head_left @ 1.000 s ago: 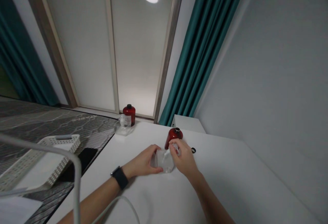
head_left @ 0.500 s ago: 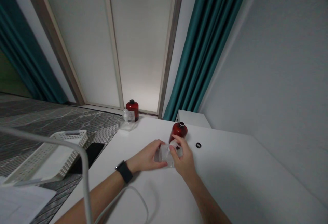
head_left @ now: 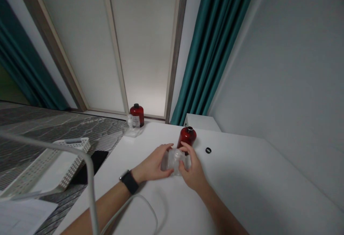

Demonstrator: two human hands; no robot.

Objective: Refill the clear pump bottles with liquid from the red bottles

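Note:
A clear, squat container (head_left: 174, 162) with a rounded knob on top sits on the white table (head_left: 150, 210). My left hand (head_left: 156, 162) wraps its left side, thumb in front and fingers behind. My right hand (head_left: 194, 168) curves round its right side, thumb and index finger spread apart on either side of the knob. Just behind stands a dark red bottle (head_left: 187, 136) with its neck uncapped, partly hidden by my right fingers. To the right of that bottle a small black ring (head_left: 208, 150) lies flat on the table.
At the back left stand another red bottle (head_left: 137, 114) with a black cap and a similar clear container (head_left: 131, 131). A white cable (head_left: 142, 201) loops near my left forearm. Left of the table are a white basket (head_left: 64, 177) and papers (head_left: 27, 215). A wall borders the right.
My right thumb and index finger have let go of the container's knob and spread apart, moving to its right side. The left hand keeps nearly the same grasp.

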